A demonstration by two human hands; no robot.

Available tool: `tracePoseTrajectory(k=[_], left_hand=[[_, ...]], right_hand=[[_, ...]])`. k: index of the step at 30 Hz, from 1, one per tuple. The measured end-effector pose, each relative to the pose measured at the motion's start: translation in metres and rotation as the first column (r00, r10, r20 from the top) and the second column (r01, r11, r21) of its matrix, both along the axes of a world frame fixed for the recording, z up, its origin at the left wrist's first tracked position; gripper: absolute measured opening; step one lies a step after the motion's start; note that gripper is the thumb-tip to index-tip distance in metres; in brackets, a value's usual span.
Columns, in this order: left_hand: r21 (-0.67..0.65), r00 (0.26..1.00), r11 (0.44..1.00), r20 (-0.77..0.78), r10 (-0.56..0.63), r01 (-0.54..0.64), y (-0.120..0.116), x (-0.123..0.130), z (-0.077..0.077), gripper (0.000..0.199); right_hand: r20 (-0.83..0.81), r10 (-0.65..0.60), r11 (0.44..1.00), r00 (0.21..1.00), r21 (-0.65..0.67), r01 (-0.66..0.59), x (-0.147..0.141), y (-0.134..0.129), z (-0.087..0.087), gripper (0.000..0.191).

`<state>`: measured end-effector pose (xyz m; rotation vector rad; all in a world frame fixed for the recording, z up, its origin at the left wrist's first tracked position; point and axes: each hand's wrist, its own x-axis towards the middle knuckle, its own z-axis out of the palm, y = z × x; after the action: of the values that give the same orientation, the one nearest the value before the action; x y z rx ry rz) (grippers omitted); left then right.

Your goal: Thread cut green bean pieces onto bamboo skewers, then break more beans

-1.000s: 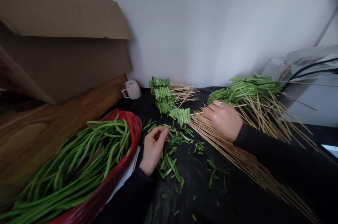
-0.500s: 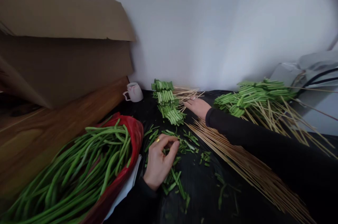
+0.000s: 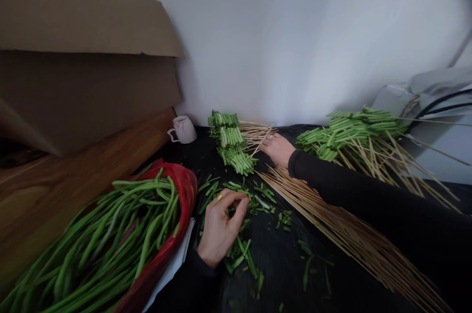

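My left hand (image 3: pixel 223 227) is curled over the black covering, thumb and forefinger brought together. Whatever lies in that pinch, if anything, is too small to make out. Around it are scattered cut green bean pieces (image 3: pixel 250 259). Farther off, my right hand (image 3: pixel 278 149) has its fingers closed at the bare ends of bamboo skewers (image 3: pixel 256 133); its fingertips are partly hidden. Those skewers carry stacked rows of cut green beans (image 3: pixel 230 138), just left of the hand. Loose bamboo skewers (image 3: pixel 324 214) lie in a long bundle under and beside my right forearm.
A red plastic bag (image 3: pixel 186 187) of long green beans (image 3: pixel 121 234) stands at left. Behind it are a white mug (image 3: pixel 185 130) and a large cardboard box (image 3: pixel 88 87). More skewered beans (image 3: pixel 350 131) are piled at right, their sticks jutting outward. A pale wall (image 3: pixel 258 47) closes the back.
The whole view has shifted slightly, with things at the left sitting a little farther left. Both hands keep nearly the same pose and place among the beans and skewers.
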<state>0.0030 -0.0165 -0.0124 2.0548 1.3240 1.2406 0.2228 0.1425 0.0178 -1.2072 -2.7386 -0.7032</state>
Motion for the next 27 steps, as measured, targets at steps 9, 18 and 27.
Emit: tracePoseTrajectory(k=[9, 18, 27], left_hand=[[0.029, 0.999, 1.0, -0.049, -0.008, 0.009, 0.006, -0.002, -0.003, 0.019], [0.044, 0.994, 0.998, -0.089, 0.059, -0.055, 0.024, -0.01, 0.006, 0.021], [-0.011, 0.986, 0.986, -0.011, 0.163, -0.164, 0.031, -0.032, -0.006, 0.023]], right_hand=[[-0.062, -0.11, 0.994, 0.992, -0.017, 0.109, 0.027, -0.098, 0.023, 0.017], [-0.222, -0.332, 0.942, 0.917, -0.123, 0.312, 0.007, -0.163, -0.015, 0.021], [-0.164, -0.458, 0.888, 0.874, -0.137, 0.439, 0.012, -0.166, -0.042, 0.016]])
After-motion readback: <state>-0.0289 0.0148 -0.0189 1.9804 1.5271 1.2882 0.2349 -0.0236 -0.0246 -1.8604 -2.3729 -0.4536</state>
